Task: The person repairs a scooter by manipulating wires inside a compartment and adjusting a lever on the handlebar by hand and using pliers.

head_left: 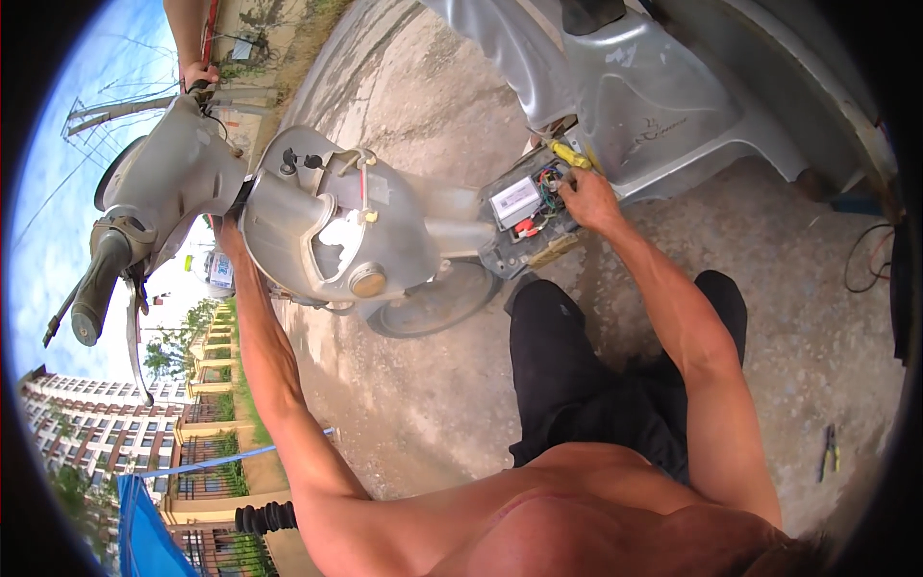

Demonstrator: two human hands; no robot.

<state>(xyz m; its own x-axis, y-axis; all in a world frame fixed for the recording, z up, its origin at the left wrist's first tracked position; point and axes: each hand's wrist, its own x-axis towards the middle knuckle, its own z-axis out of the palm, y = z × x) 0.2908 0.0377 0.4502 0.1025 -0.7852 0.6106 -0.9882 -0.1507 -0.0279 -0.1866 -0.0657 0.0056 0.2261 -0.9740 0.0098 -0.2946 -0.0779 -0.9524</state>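
A silver-grey electric scooter stands before me, its front panel [385, 216] facing my side and its floor compartment [505, 255] uncovered. In the compartment are a white-labelled controller box [516, 202], coloured wires [550, 183] and a red connector [526, 228]. My right hand [591, 200] is closed at the wires, fingertips pressed together; what they pinch is too small to make out. Just beyond these fingers lies a yellow tool handle [569, 154]. My left hand [229, 236] reaches up behind the steering column, under the handlebar cover [183, 163]; its fingers are hidden.
Another person's hand [199, 74] rests at the far handlebar end. The near grip [101, 279] and brake lever [135, 337] jut out left. Pliers [829, 454] lie on the concrete at right, and a thin cable [870, 260] loops farther back. My knees are beside the scooter.
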